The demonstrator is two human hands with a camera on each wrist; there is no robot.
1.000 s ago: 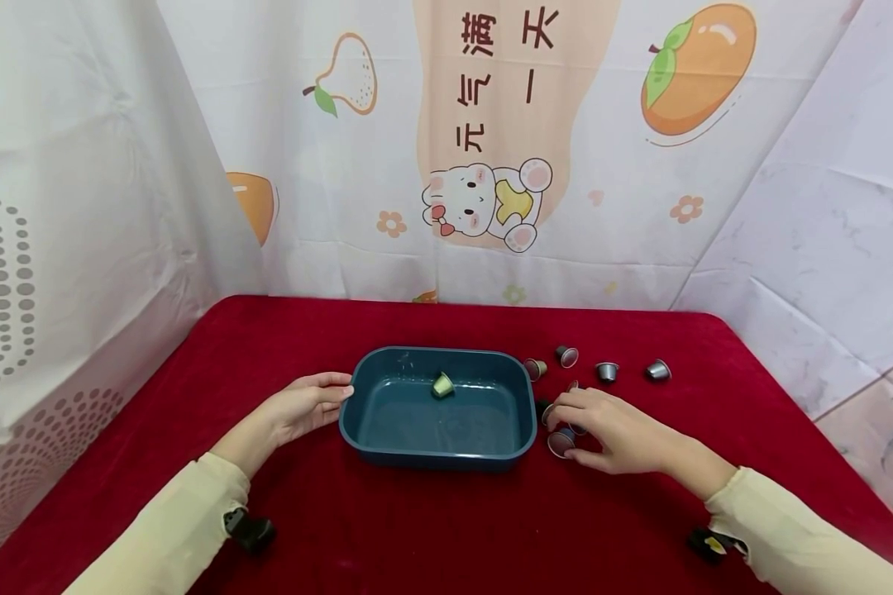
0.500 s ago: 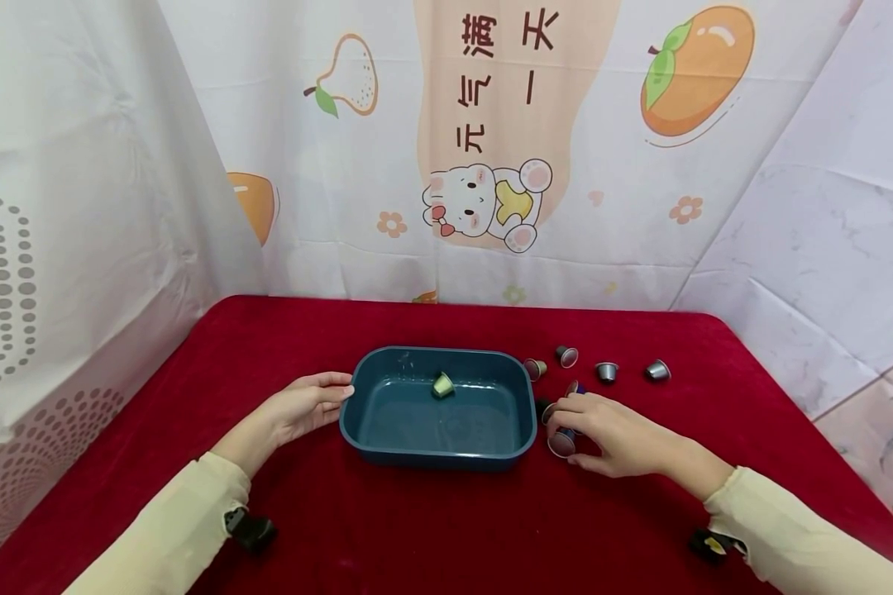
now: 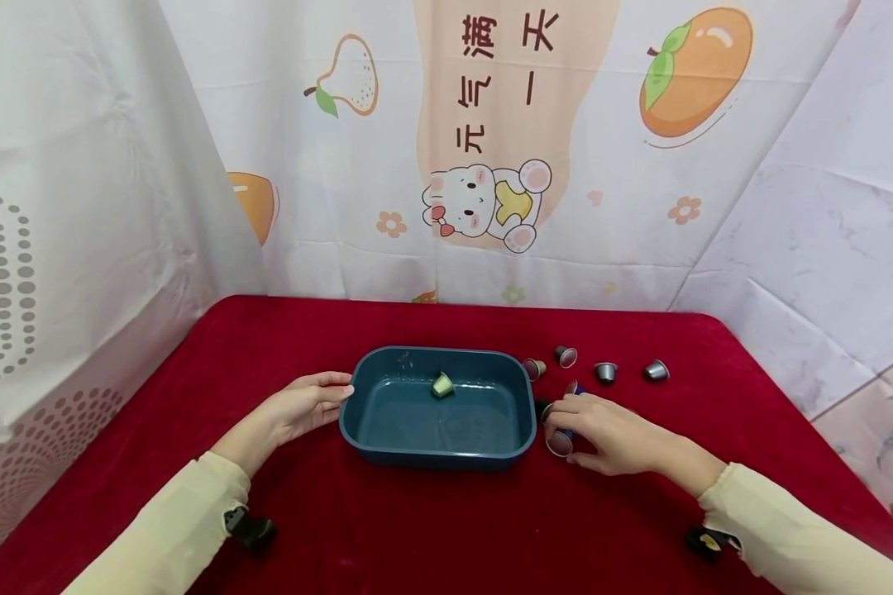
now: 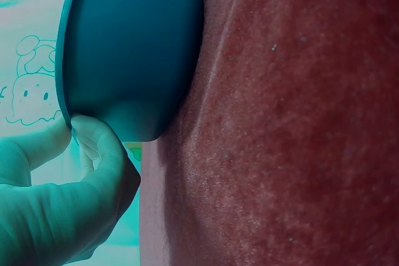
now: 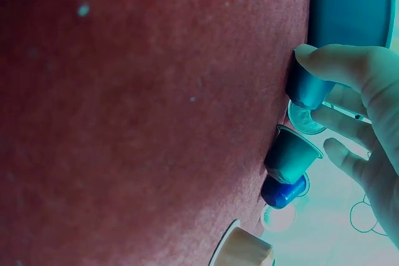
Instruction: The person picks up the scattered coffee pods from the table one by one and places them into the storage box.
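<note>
My left hand (image 3: pixel 305 405) pinches the left rim of a dark blue rectangular dish (image 3: pixel 439 456); in the left wrist view, thumb and fingertips (image 4: pixel 93 130) meet at that rim. One light green coffee capsule (image 3: pixel 442 385) lies tilted inside the dish. Just beyond the dish's right end, my right hand (image 3: pixel 613 434) has thumb and fingers around a dark blue coffee capsule (image 3: pixel 560 445), also visible under the thumb in the right wrist view. Other capsules sit close beneath this hand, partly hidden by its fingers, including a bright blue capsule (image 5: pixel 283 191).
Farther back on the red cloth (image 3: pixel 446 529) lie a tan capsule (image 3: pixel 536 368), a dark capsule (image 3: pixel 565 356), a silver capsule (image 3: pixel 606 372) and a grey capsule (image 3: pixel 656 369). A printed white curtain (image 3: pixel 342 207) hangs behind the table.
The right thumb has shifted slightly at the dark blue capsule, and a little more of the bright blue capsule shows behind the fingers. My left hand and the dish have stayed still.
</note>
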